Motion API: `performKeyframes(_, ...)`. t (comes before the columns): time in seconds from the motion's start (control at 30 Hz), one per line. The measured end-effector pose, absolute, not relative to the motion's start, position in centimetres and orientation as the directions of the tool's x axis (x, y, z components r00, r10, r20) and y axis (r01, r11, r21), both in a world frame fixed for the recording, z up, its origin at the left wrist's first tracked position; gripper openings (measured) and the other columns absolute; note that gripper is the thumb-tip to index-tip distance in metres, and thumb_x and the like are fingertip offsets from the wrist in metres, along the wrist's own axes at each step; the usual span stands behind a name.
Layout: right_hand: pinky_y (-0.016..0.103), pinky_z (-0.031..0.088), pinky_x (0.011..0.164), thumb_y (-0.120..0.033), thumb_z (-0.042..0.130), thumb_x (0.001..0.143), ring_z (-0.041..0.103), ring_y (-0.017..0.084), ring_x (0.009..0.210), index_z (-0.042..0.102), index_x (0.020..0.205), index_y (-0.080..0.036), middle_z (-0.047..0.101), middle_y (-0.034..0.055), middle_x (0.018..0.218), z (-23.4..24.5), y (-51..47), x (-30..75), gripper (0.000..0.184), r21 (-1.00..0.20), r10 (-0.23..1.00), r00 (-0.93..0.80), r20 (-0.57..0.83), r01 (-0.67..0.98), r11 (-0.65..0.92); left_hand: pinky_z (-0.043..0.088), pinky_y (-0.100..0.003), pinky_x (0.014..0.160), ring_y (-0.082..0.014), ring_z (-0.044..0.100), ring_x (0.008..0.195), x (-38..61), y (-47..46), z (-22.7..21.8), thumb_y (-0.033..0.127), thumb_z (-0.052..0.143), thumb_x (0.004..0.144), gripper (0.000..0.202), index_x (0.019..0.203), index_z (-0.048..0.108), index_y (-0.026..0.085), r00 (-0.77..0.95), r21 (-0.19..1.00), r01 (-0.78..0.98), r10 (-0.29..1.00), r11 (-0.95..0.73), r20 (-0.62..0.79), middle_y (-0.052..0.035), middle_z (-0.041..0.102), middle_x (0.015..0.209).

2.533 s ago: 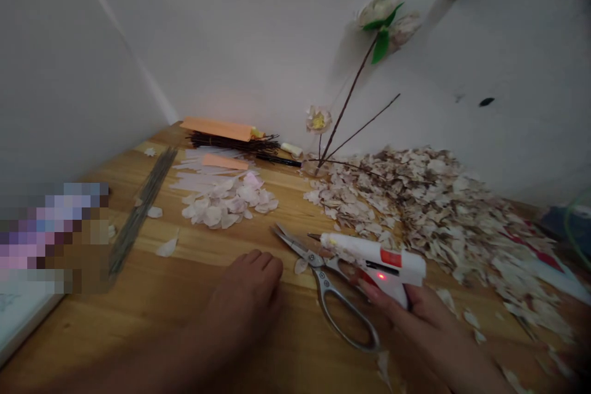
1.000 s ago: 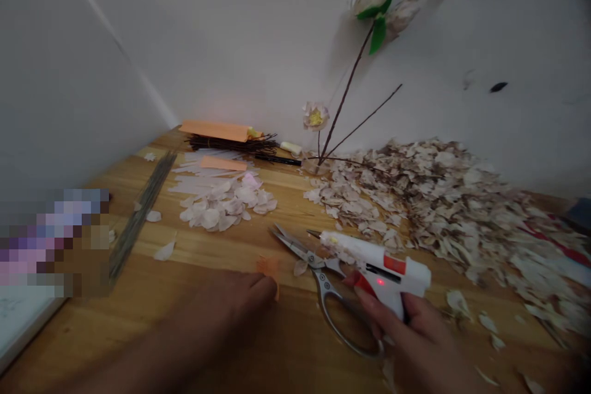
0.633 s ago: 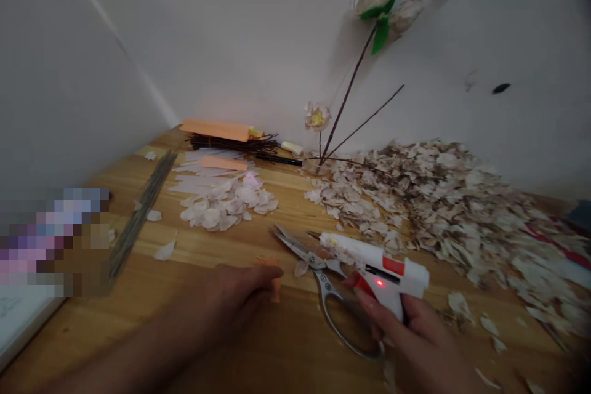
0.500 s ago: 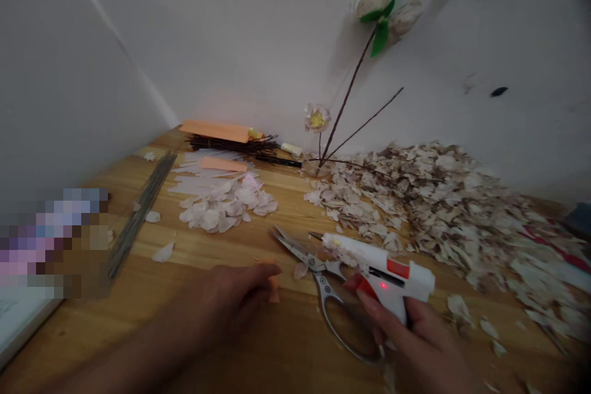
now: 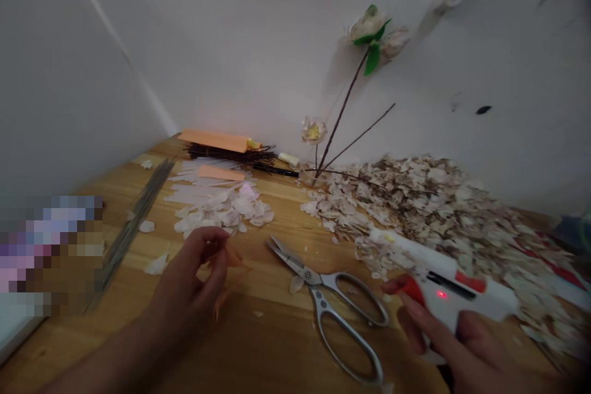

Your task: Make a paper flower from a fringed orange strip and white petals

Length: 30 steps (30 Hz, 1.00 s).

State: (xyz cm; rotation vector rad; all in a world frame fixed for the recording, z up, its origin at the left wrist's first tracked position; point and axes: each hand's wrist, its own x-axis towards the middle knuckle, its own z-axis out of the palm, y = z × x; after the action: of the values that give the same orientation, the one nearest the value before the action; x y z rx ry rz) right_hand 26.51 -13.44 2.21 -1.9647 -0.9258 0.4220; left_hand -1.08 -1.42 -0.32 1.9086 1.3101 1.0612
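Observation:
My left hand (image 5: 196,274) hovers above the wooden table (image 5: 258,345), its fingers pinched on a small orange paper piece (image 5: 231,258). My right hand (image 5: 455,345) grips a white hot glue gun (image 5: 438,274) with a red trigger and a lit red lamp, nozzle pointing up and left over the petal pile. Silver scissors (image 5: 332,301) lie shut on the table between the two hands.
A big heap of pale dried petals (image 5: 443,215) covers the right side. A small pile of pink-white petals (image 5: 226,209), orange paper strips (image 5: 217,138), dark twigs (image 5: 231,154) and thin wires (image 5: 133,221) lie at the left. A stemmed paper flower (image 5: 369,31) leans on the wall.
My left hand has lifted off the table with the orange piece pinched in its fingers. My right hand has carried the glue gun to the right, away from the scissors.

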Motion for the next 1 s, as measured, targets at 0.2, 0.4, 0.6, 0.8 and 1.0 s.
performKeyframes(0.2,0.023,0.049,0.049,-0.049,0.066,0.059,0.062,0.020,0.057,0.060,0.055,-0.026,0.065,-0.0022,0.054,2.1,-12.5,24.6,0.024,-0.860,0.793,0.600,-0.103,0.347,-0.374,0.051,-0.028,0.062,-0.0182,0.062,0.078,-0.4,-2.7,0.1,0.019,0.046,0.080,0.021,0.100,0.047,0.025,0.419,0.743,0.539,0.892,-0.397,0.173,-0.0018,0.062,0.083)
performKeyframes(0.4,0.025,0.053,0.064,-0.046,0.064,0.063,0.066,0.024,0.082,0.065,0.084,-0.026,0.073,-0.0013,0.087,1.2,-12.2,24.3,0.029,-0.924,0.830,0.543,-0.125,0.241,-0.297,0.045,-0.031,0.077,-0.0193,0.057,0.089,1.5,-2.6,1.5,0.018,0.048,0.074,0.016,0.087,0.057,0.022,0.613,0.633,0.545,0.776,-0.550,0.148,-0.0042,0.060,0.097)
performKeyframes(0.6,0.025,0.053,0.064,-0.046,0.063,0.067,0.066,0.023,0.082,0.064,0.090,-0.023,0.073,0.0003,0.090,0.8,-12.2,24.0,0.033,-0.935,0.815,0.577,-0.054,0.257,-0.244,0.041,-0.031,0.059,-0.0212,0.058,0.070,5.4,-1.3,2.1,0.042,0.048,0.077,0.021,0.077,0.051,0.021,0.489,0.592,0.706,0.872,-0.390,-0.009,-0.0027,0.062,0.074)
performKeyframes(0.8,0.024,0.050,0.058,-0.047,0.060,0.070,0.065,0.023,0.082,0.064,0.090,-0.022,0.072,0.0005,0.087,0.9,-12.5,23.7,0.032,-0.941,0.807,0.590,-0.024,0.260,-0.218,0.035,-0.028,0.051,-0.0221,0.059,0.065,7.2,-1.5,1.5,0.043,0.043,0.079,0.022,0.080,0.046,0.021,0.464,0.535,0.759,0.884,-0.371,-0.045,-0.0035,0.063,0.073)
performKeyframes(1.0,0.025,0.049,0.070,-0.049,0.059,0.072,0.063,0.023,0.089,0.062,0.099,-0.019,0.071,0.0010,0.091,0.2,-12.6,24.5,0.040,-0.940,0.860,0.504,-0.079,0.251,-0.233,0.033,-0.027,0.053,-0.0215,0.060,0.067,8.1,-2.4,0.0,0.017,0.048,0.071,0.011,0.081,0.046,0.021,0.467,0.478,0.785,0.883,-0.394,-0.038,-0.0031,0.063,0.073)
